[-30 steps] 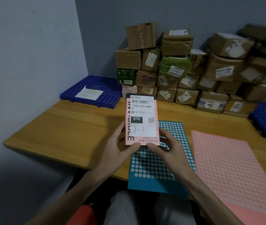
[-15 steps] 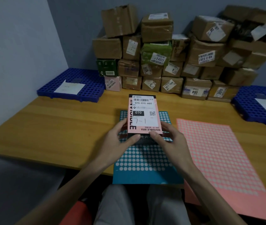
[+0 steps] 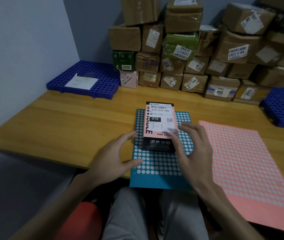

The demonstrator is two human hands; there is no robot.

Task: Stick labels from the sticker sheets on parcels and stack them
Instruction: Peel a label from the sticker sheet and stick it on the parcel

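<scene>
Beside the pink parcel (image 3: pixel 159 125), both hands were spread wide, holding nothing: left hand (image 3: pixel 115 156) just clear, right hand (image 3: pixel 195 149) blurred at its near corner. It lay flat on the blue sticker sheet (image 3: pixel 155 170). Peeling a dot cleanly would likely need the sheet pinned.

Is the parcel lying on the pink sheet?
No, the parcel rests on the blue sheet; the pink sheet lies to its right.
</scene>
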